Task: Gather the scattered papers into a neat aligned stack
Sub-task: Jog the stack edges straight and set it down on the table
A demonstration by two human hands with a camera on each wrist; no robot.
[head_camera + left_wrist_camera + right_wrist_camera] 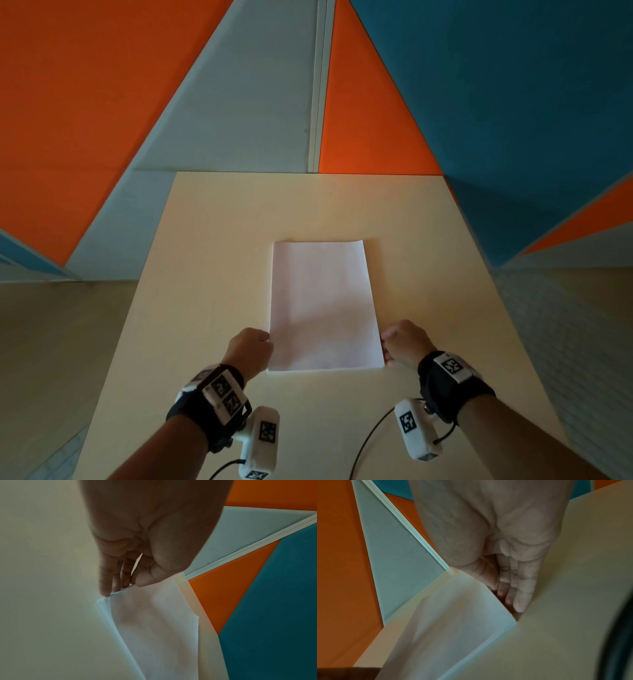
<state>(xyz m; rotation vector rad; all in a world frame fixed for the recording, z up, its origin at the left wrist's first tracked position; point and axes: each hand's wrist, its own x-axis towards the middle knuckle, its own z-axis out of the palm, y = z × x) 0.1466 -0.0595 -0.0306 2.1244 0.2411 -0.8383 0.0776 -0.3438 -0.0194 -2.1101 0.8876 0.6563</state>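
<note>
- While the white rectangular paper stack (322, 305) lies on the beige counter (212, 240), left hand (248, 349) presses its left edge, fingers (105, 580) straight.
- Right hand (406, 341), fingers (522, 597) straight, presses its right edge.

Bare forearms (154, 452); black wrist straps (452, 390); white marker-tagged pods (262, 442); black cables (363, 445).

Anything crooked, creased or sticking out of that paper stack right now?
Nothing stands out. The white rectangular paper stack lies flat and square on the cream table, left hand and right hand pressing its long edges.
</note>
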